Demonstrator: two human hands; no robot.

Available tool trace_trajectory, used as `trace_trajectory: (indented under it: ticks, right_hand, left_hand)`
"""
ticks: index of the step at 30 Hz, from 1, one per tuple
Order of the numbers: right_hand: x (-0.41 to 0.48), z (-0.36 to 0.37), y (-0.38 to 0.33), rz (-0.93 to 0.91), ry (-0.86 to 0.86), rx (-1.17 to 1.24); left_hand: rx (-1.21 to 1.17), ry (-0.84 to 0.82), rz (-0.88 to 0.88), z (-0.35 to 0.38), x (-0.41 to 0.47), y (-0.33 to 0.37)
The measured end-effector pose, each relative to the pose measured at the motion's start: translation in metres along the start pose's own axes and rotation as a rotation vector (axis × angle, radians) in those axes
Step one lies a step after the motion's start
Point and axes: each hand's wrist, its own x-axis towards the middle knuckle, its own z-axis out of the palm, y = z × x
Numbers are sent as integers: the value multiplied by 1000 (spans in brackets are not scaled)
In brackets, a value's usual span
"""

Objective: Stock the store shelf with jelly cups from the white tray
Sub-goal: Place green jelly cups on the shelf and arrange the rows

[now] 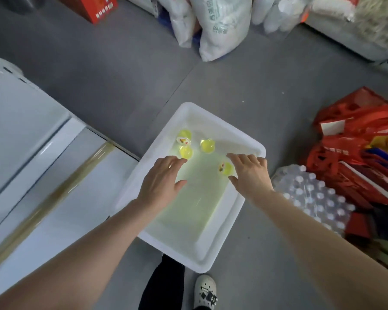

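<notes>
Two hands over the tray, and both of yours are spread wide with nothing held. Your left hand (164, 180) has its fingers out straight, tips right at the edge of the near jelly cup (186, 152); can't tell if they actually touch it. Your right hand (250, 173) is splayed too, and the right-side jelly cup (225, 168) sits in the gap between your forefinger and thumb, which aren't closed on it.

Just past your left fingertips is the lid-up jelly cup (184, 140), printed lid facing the camera and touching the near one. The far jelly cup (207, 146) lies beside those two. So that's four yellow cups, all in the far half of the white tray (211, 260), and the half closer to you is bare with a yellowish tint.

The tray sits on the grey floor (99, 74). Left of it is a white fixture (31, 153) with a strip of clear tape along it. To the right is a wrapped pack of bottles (311, 198), with red bags (356, 142) behind it. White sacks (211, 25) and a red box (92, 7) are well apart at the far side. Your white shoe (205, 289) pokes out below the tray.
</notes>
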Motion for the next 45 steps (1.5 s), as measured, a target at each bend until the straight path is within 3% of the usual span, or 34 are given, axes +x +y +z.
trace_trajectory:
  ticks: [5,14,23,31,40,45]
  right_hand:
    - [27,56,4,44,-164,-29]
    - [56,110,4,46,-253,-170]
    - [58,110,5,46,-96,-96]
    - [32,63,3,17,57,106]
    - [-32,-36,-14,-89,163,177]
    - [-80,-109,-34,-225,249,185]
  left_hand:
    - [18,-66,3,50,40,-27]
    - [102,-68,25,109,91,-49]
    - [114,-24,-12,114,102,-37]
    - [21,-20,-122,72,49,-15]
    - [-290,98,-278,-6,-40,48]
    - [-264,160,-320,-69,-111,92]
